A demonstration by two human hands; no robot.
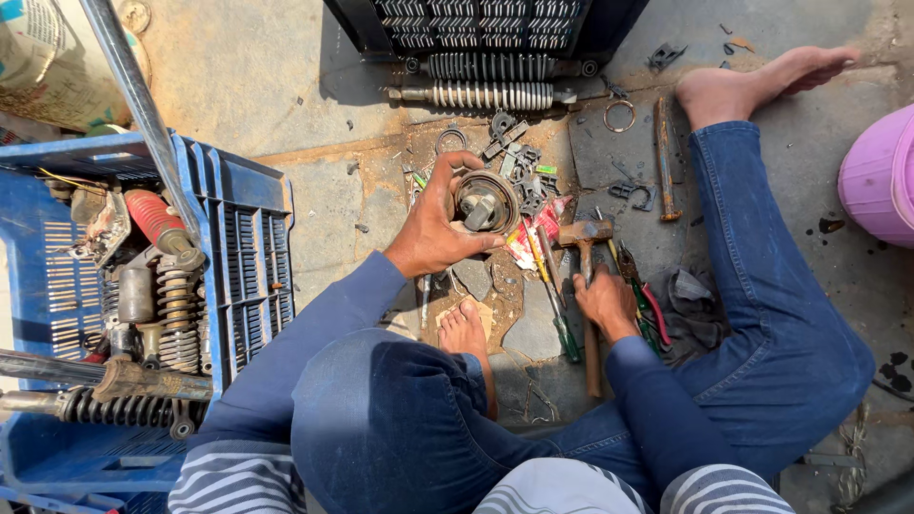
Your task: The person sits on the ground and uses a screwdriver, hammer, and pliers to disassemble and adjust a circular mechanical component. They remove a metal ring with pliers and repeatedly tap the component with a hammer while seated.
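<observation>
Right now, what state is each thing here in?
Left hand: gripping the round metal part, held off the ground.
Right hand: resting on the hammer handle; hammer lying flat.
Blue crate: full of springs and rods.
Long spring: lying flat on the ground.
Metal ring: lying loose.

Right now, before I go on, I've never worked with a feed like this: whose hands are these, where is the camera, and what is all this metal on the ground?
The single picture comes from a camera worn on a person's head, looking down at their own lap and hands. The person sits on a concrete floor in blue jeans. Their left hand grips a round, greasy metal hub part. Their right hand rests on the wooden handle of a steel-headed hammer. Beside it lie screwdrivers and red-handled pliers. Small dark metal pieces are scattered beyond the hub. On the left stands a blue plastic crate holding coil-spring shock absorbers.
</observation>
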